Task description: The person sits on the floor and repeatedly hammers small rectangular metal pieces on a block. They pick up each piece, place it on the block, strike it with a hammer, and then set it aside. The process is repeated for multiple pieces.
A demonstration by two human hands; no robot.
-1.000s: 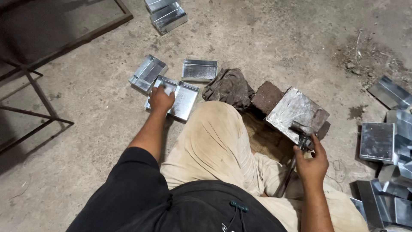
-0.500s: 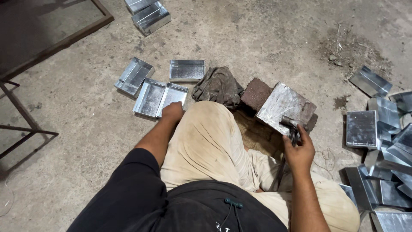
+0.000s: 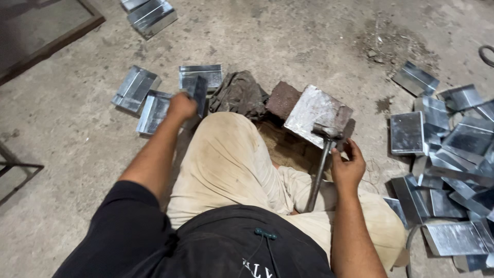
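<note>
Left hand (image 3: 181, 106) fingers closed on a folded metal piece (image 3: 198, 93), lifted off the floor; right hand (image 3: 347, 166) loosely, probably, steadies the hammer (image 3: 321, 154) upright.

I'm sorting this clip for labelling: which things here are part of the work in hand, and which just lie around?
In hand:
- left hand holding a folded metal piece
- right hand at the hammer
- metal slab under the hammer head

Lying about:
- pile of sheet pieces on the right
- crumpled cloth
- brick
</note>
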